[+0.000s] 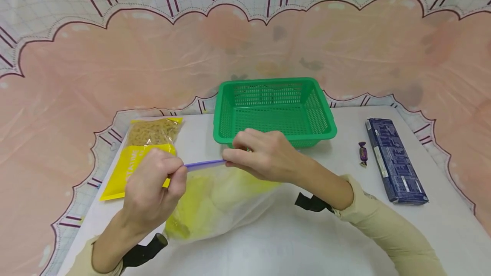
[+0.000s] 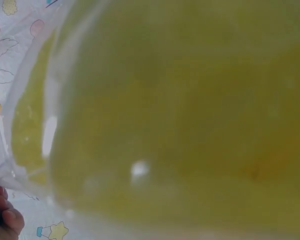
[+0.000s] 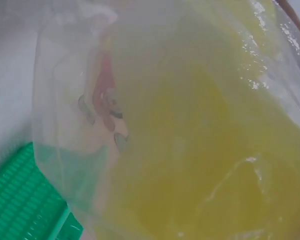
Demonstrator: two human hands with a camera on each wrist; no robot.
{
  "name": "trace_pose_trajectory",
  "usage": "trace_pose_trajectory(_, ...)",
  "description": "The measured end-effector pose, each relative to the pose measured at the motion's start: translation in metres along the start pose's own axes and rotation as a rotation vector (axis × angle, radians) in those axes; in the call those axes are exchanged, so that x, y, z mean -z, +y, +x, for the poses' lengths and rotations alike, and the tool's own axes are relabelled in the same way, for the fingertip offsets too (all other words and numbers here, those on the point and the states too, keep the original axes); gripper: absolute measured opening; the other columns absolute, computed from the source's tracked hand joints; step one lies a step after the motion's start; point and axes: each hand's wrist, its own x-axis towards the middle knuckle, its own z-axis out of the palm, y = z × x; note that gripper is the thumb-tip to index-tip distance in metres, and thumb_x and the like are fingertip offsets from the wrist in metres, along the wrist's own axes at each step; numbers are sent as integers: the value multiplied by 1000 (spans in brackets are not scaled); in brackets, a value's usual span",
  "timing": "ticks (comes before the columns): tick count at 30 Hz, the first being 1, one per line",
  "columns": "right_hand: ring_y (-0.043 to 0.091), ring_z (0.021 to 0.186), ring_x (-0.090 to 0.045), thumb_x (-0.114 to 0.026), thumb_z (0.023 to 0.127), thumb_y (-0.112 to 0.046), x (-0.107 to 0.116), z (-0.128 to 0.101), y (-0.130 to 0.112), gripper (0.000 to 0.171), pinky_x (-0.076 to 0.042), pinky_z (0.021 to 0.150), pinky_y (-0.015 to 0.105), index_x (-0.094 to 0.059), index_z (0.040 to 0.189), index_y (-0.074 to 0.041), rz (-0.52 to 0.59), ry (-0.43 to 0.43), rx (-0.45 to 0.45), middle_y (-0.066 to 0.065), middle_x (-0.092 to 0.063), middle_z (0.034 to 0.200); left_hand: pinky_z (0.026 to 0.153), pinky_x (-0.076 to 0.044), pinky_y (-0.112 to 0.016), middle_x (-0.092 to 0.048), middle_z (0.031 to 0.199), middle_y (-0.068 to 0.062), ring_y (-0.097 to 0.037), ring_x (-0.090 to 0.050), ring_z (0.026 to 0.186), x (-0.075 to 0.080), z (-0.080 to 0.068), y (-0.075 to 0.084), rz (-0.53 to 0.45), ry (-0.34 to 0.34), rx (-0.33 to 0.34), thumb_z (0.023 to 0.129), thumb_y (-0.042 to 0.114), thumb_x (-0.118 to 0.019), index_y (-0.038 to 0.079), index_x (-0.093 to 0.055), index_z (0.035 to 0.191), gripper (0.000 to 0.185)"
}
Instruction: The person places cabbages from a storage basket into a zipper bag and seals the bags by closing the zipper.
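Near the table's front edge, left hand (image 1: 153, 191) and right hand (image 1: 264, 154) pinch the zip bag's purple seal strip (image 1: 205, 164), seemingly mid-sealing; pressing along it likely follows.

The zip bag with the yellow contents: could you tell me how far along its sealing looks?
Done: yellow contents sit inside the clear zip bag. In hand: the left hand and right hand pinch its purple zip strip at either end; whether it is pressed closed cannot be told. Left: the green basket holds nothing, while the pasta packet, candy and blue box lie on the table.
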Motion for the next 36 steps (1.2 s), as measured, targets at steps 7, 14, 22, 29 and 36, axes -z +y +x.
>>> trace_pose_trajectory(7,9,50,-27,-64,95,-27,6,-2,-2,9,-13,41,22,-55,98,-25,-100,-66,-38,-3,-40,66,52,-31,-19,-42,62,-8,-16,-38,62,-2,-2,-1,10,0,44,101,20,-47,-2,-48,68,40)
trace_pose_trajectory(14,11,49,-22,-58,98,-34,7,-5,-3,10,-9,44,22,-53,96,-25,-136,-88,-88,-2,-37,66,51,-29,-20,-41,63,-7,-16,-36,62,-2,-1,2,37,-3,106,102,24,-45,-1,-47,69,42)
trace_pose_trajectory(22,10,48,-19,-57,99,-28,4,-9,-8,7,-9,43,20,-52,95,-25,-225,-75,-191,0,-35,69,53,-29,-18,-42,63,-7,-14,-37,63,-6,1,2,25,-1,131,102,24,-44,-1,-47,69,42)
trace_pose_trajectory(29,13,53,-29,-46,88,6,4,-5,-14,37,-16,43,21,-55,98,-28,-371,-42,-291,1,-42,70,55,-30,-17,-41,64,-8,-13,-37,64,-12,3,1,-35,0,167,103,24,-44,-3,-46,71,42)
trace_pose_trajectory(36,16,54,-28,-42,81,12,5,0,-23,42,-20,47,23,-54,94,-27,-502,-39,-352,3,-41,70,55,-28,-19,-40,63,-8,-15,-36,62,-16,4,1,-33,50,154,102,23,-45,-3,-46,71,41)
